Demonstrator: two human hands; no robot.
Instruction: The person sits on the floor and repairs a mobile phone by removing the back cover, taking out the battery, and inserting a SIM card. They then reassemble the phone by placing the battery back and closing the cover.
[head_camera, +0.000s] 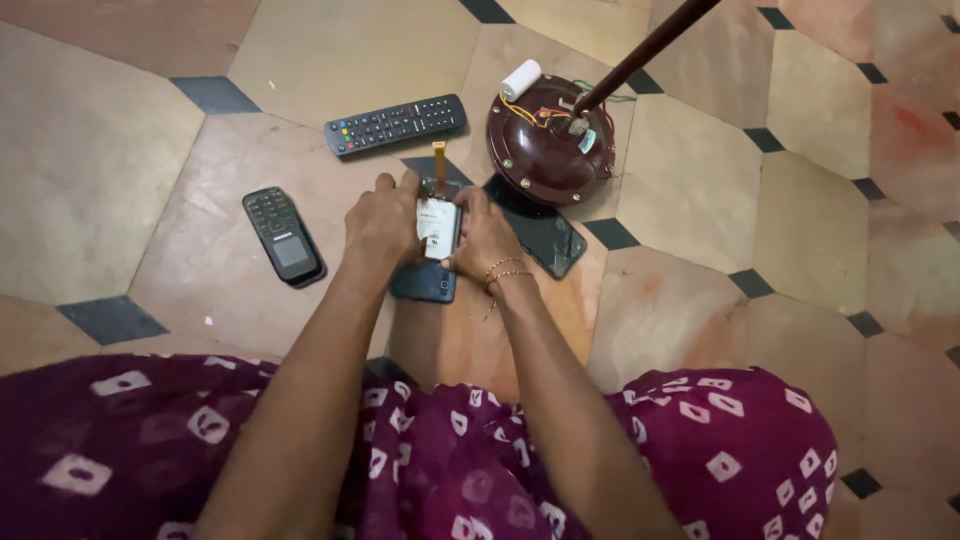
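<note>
Phone (424, 282), a dark opened handset, lies flat on the tiled floor (120, 160) just in front of the person's knees, and both hands are pressed close together over it. The left hand (383, 222) covers its upper left edge, while the right hand (484, 238) pinches a small white-labelled part (437, 226), probably the battery, against the body from the right. An orange ribbon strip (439, 163) sticks up beyond the fingers. The phone looks light and stiff, with smooth edges that may slip, so a grip along the long sides seems safest; the ribbon looks thin and easy to tear and is best left alone. The white part appears rigid and small enough to hold by its short ends. Nearby lie a keypad phone (283, 235) to the left, a black remote (396, 124) beyond, a dark glass panel (548, 238) to the right, and a maroon fan motor housing (545, 150) with loose wires.
</note>
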